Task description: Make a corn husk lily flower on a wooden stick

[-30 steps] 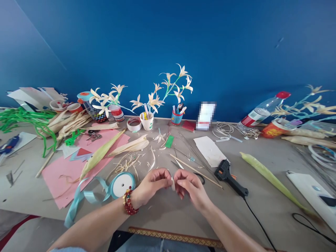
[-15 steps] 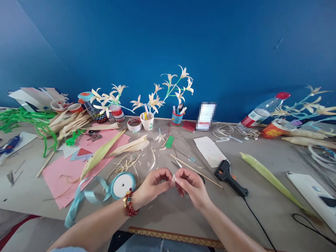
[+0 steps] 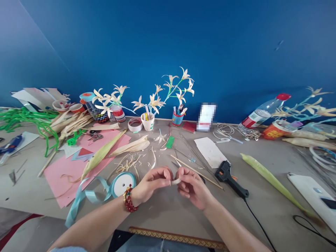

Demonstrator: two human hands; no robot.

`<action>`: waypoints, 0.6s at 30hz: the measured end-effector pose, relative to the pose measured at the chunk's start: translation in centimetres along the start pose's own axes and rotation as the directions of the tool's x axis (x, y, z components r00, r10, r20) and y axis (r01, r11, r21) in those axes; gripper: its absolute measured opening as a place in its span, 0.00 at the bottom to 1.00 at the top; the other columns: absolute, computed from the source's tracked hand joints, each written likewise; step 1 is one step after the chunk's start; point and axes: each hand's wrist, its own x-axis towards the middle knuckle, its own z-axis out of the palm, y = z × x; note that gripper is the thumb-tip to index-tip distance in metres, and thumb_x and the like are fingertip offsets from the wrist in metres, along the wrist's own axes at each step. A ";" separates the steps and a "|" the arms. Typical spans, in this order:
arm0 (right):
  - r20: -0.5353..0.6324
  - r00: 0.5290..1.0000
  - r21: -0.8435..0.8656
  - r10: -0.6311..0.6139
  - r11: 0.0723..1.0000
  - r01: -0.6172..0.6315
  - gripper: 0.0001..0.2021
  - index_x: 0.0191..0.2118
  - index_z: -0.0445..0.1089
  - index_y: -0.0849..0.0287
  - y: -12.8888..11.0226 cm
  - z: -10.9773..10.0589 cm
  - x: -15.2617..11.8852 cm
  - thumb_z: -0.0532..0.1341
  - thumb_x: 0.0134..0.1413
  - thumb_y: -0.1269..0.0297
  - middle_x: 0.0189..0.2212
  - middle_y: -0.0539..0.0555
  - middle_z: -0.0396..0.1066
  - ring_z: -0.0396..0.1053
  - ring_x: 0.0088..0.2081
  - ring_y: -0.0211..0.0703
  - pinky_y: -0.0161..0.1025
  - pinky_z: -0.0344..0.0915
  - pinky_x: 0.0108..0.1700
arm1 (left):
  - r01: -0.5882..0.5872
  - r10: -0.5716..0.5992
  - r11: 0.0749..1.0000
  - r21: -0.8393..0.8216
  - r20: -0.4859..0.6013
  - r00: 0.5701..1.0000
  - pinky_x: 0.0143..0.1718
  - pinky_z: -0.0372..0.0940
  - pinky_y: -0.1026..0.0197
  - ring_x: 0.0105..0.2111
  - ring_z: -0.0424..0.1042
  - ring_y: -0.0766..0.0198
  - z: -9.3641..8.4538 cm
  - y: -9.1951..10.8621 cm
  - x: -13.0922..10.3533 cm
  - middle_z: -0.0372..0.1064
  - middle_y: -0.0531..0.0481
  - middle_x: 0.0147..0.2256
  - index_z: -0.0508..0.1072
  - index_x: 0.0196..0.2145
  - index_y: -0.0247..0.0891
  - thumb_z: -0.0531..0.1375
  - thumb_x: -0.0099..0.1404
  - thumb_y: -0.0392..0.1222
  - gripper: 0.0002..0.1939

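Observation:
A small white strip (image 3: 175, 181) spans the gap between my two hands, low in the middle of the view. My left hand (image 3: 157, 180), with a red bead bracelet at its wrist, pinches one end between thumb and finger. The other end is in the pinched fingers of my right hand (image 3: 191, 183). Just left of my left wrist lies a spool of light blue ribbon (image 3: 123, 184). Beyond my hands are a thin wooden stick (image 3: 198, 171) and small white scraps. A black glue gun (image 3: 231, 178) lies to the right.
Pink paper (image 3: 59, 178) and pale husks (image 3: 131, 146) cover the left. Along the blue wall stand a white cup (image 3: 147, 122) with husk flowers, a pen holder (image 3: 177, 119), a phone (image 3: 206, 117) and a tilted bottle (image 3: 258, 115). A green husk (image 3: 270, 178) lies right.
My hands have moved slightly apart and the right hand has turned a little. More of the white strip now shows between the fingertips.

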 end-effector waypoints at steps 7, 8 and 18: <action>-0.094 0.986 -0.075 -0.140 0.988 0.133 0.13 0.29 0.67 0.57 -0.7 -0.6 0.1 0.72 0.46 0.60 0.19 0.46 0.66 0.52 0.18 0.30 0.29 0.54 0.19 | -0.074 0.077 0.991 0.112 -0.029 0.997 0.36 0.57 0.61 0.31 0.62 0.62 -0.4 -0.5 0.0 0.64 0.49 0.29 0.71 0.30 0.36 0.58 0.60 0.39 0.05; -0.113 0.977 -0.119 -0.182 0.978 0.169 0.13 0.30 0.67 0.57 -0.8 -0.8 0.2 0.72 0.47 0.60 0.21 0.46 0.68 0.54 0.18 0.31 0.29 0.57 0.20 | -0.083 0.085 0.978 0.193 0.000 0.996 0.34 0.56 0.61 0.30 0.61 0.63 -0.3 -0.5 -0.2 0.64 0.49 0.28 0.71 0.29 0.35 0.58 0.61 0.39 0.06; 0.098 0.926 -0.866 -0.363 0.428 0.259 0.09 0.30 0.73 0.57 -3.7 -1.1 9.0 0.65 0.51 0.57 0.29 0.52 0.75 0.69 0.31 0.43 0.38 0.65 0.38 | -0.088 0.088 0.949 0.304 0.012 0.996 0.26 0.55 0.66 0.23 0.61 0.68 0.7 -1.8 -0.5 0.63 0.52 0.21 0.71 0.25 0.33 0.59 0.57 0.36 0.05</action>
